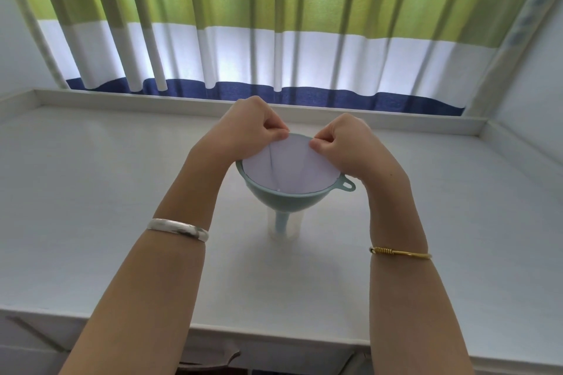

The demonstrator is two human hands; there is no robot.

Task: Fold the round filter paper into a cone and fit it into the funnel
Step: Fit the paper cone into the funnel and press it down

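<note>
You are at the fitting step: the paper (289, 166) is already folded into a cone and sits inside the funnel (274, 196), its point down toward the spout. Your left hand (249, 128) pinches the paper's far edge between thumb and curled fingers, and your right hand (344, 143) pinches the same edge just beside it, thumbs nearly meeting over the far rim. Below your hands, the cone's open mouth spreads toward you and lies close along the near rim. The funnel stands with its spout in a clear cup (285, 227), below and between your wrists, on the white table (91, 192).

By my reading, the fold is done and only the seating remains. The next move calls for easing the far edge down against the funnel wall so the cone lies flush all round, then letting go lightly. Press gently: the funnel only rests in the cup, and a hard push could tip both or crumple the paper.
</note>
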